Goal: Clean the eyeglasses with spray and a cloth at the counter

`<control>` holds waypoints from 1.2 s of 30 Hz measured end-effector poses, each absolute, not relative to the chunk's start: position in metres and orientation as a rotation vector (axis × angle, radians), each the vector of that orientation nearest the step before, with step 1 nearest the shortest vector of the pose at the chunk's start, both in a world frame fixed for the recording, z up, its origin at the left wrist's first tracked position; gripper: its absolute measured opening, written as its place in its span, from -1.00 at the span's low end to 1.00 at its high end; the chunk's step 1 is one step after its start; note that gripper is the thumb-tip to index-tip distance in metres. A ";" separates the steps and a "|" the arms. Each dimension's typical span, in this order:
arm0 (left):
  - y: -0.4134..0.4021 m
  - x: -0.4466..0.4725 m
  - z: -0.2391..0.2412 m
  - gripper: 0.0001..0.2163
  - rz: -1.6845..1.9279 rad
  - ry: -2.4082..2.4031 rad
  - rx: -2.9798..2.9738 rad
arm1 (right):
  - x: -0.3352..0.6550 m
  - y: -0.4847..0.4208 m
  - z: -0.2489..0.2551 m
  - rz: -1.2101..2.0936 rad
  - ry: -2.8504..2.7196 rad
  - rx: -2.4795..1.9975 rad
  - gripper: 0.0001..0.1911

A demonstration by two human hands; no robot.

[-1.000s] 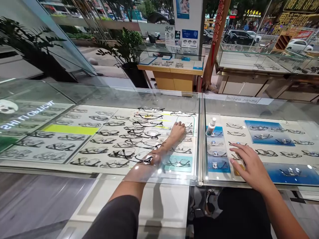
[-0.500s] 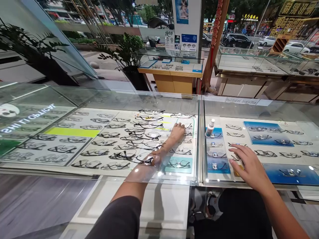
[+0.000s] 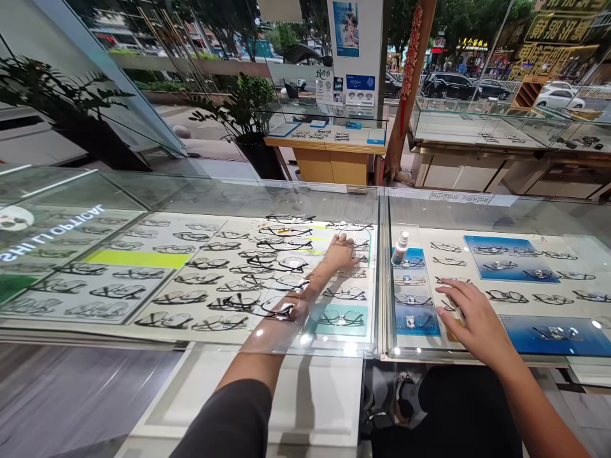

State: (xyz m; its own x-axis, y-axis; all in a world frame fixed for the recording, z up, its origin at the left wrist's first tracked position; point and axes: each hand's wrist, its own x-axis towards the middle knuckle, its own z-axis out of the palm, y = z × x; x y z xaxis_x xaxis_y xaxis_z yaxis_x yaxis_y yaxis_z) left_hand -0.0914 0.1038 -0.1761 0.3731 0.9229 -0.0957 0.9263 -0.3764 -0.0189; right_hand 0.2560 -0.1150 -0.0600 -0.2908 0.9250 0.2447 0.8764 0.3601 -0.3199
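My left hand (image 3: 340, 253) reaches under the glass top of the display case, its forearm seen through the pane. Its fingers are bent at a pair of eyeglasses (image 3: 361, 242) near the case's right end; the fingertips are partly hidden. Rows of eyeglasses lie left of the arm, and a pair on a teal card (image 3: 312, 321) lies nearer me. My right hand (image 3: 470, 317) rests open on the glass of the right-hand case, fingers spread and holding nothing. A small white spray bottle (image 3: 400, 248) stands to its left.
A metal-edged seam (image 3: 383, 273) divides the two glass cases. Below the left case, a white drawer (image 3: 258, 394) sticks out toward me. Beyond stand a potted plant (image 3: 252, 121), a wooden display table (image 3: 329, 159) and another glass case (image 3: 477, 127).
The view has shifted slightly. My left thumb sticks out a little farther to the right from the fingers. My right hand stays nearly where it was.
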 end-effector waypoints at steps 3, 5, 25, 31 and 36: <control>0.104 -0.090 -0.178 -0.47 -0.150 1.733 2.553 | 0.256 -0.115 -0.061 0.186 -2.234 -1.581 -0.61; 0.104 -0.088 -0.179 -0.50 -0.147 1.735 2.546 | 0.255 -0.115 -0.060 0.195 -2.231 -1.585 -0.60; -0.009 -0.084 -0.158 -0.76 0.281 1.628 2.654 | 0.253 -0.104 -0.064 0.184 -2.245 -1.515 -0.59; -0.105 -0.104 -0.138 -0.85 0.158 1.179 2.573 | 0.254 -0.097 -0.071 0.141 -2.254 -1.487 -0.57; -0.185 -0.103 -0.075 -0.91 0.296 0.758 2.276 | 0.254 -0.093 -0.077 0.102 -2.256 -1.444 -0.56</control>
